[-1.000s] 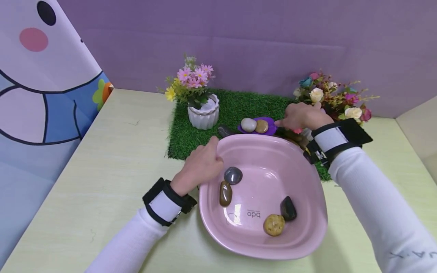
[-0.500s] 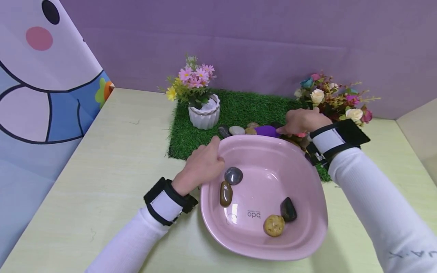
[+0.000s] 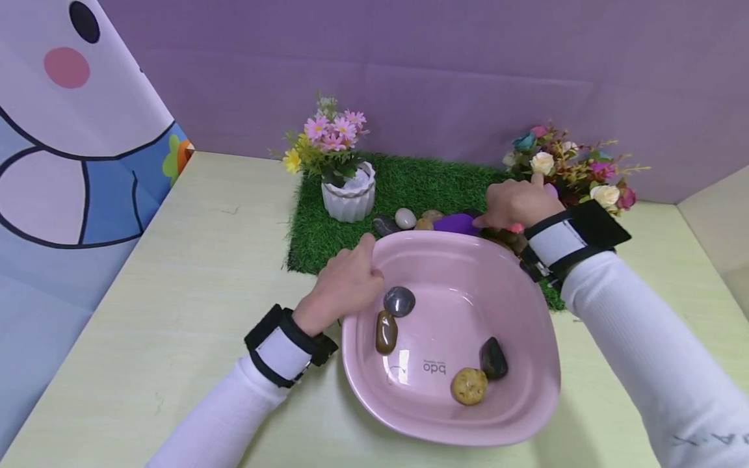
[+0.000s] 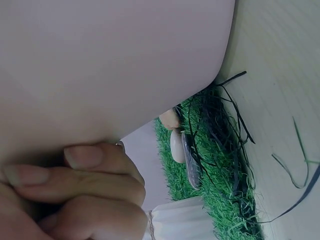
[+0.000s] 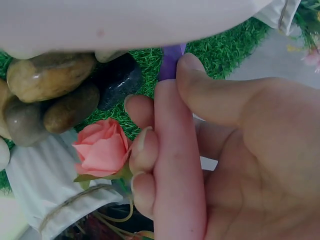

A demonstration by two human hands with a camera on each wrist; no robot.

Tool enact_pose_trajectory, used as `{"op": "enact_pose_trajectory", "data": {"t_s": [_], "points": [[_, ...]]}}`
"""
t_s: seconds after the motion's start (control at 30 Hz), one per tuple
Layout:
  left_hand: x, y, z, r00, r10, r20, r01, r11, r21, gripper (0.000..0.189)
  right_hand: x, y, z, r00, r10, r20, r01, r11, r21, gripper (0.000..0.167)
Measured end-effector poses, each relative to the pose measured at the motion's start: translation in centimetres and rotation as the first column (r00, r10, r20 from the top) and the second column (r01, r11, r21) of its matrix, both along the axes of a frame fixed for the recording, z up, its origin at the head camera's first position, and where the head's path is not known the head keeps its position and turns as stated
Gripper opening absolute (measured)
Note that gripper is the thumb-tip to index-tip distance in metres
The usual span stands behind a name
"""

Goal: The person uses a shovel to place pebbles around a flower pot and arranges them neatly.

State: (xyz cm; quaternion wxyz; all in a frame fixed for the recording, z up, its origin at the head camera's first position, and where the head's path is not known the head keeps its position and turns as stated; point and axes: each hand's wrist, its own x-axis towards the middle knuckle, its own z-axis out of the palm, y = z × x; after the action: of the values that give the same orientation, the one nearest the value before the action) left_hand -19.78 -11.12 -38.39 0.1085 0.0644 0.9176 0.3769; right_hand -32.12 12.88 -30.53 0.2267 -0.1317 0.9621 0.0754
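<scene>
In the head view my left hand (image 3: 345, 286) grips the upper left rim of a pink basin (image 3: 363, 409). Its fingers curl beneath the rim in the left wrist view, against the basin's outer wall (image 4: 125, 60). My right hand (image 3: 517, 203), beyond the far rim, holds a toy shovel by its pink handle (image 5: 177, 155). The shovel's purple blade (image 3: 456, 223) is tilted over the stones, partly hidden by the rim. Left of it, a white stone (image 3: 405, 218) and a dark stone (image 3: 385, 225) lie on artificial grass (image 3: 421, 179).
Inside the basin are a grey stone (image 3: 400, 301), a brown stone (image 3: 386, 332), a yellowish stone (image 3: 469, 386) and a black stone (image 3: 494, 358). A white pot (image 3: 349, 196) of pink flowers stands on the grass. Mixed roses (image 3: 585, 172) stand beyond my right hand.
My right hand has tipped the shovel. The white and tan stones have slid off its blade onto the grass to the left. My left hand stays on the basin.
</scene>
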Motion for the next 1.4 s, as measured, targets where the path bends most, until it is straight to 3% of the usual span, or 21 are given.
{"op": "enact_pose_trajectory", "data": {"t_s": [0.27,0.6,0.83,1.0,1.17,1.4], "points": [[0.0,0.0,0.0,1.0,0.004,0.011,-0.004,1.0,-0.007,0.037,0.1,-0.2,0.3,0.998,0.059,-0.034,-0.057,0.997,0.045,0.037],[-0.1,0.1,0.1,1.0,-0.004,0.004,0.004,1.0,0.004,0.036,-0.2,1.3,2.5,0.996,0.046,-0.082,-0.044,0.999,0.027,0.043],[-0.2,0.1,-0.1,1.0,-0.001,0.007,0.001,1.0,-0.003,0.034,-0.8,2.3,4.7,0.993,0.01,-0.117,-0.02,0.996,-0.087,0.049],[-0.2,0.1,-0.1,1.0,-0.004,0.005,0.004,1.0,0.0,0.034,0.0,2.1,6.1,0.981,0.035,-0.189,-0.06,0.99,-0.125,0.048],[-0.3,0.0,-0.2,1.0,0.0,0.008,0.0,1.0,-0.003,0.033,2.0,0.2,6.5,0.944,0.114,-0.31,-0.151,0.984,-0.096,0.044],[-0.4,-0.1,-0.3,1.0,-0.004,0.008,0.005,1.0,-0.02,0.033,5.5,-2.4,6.1,0.837,0.247,-0.489,-0.271,0.962,0.022,0.046]]}}
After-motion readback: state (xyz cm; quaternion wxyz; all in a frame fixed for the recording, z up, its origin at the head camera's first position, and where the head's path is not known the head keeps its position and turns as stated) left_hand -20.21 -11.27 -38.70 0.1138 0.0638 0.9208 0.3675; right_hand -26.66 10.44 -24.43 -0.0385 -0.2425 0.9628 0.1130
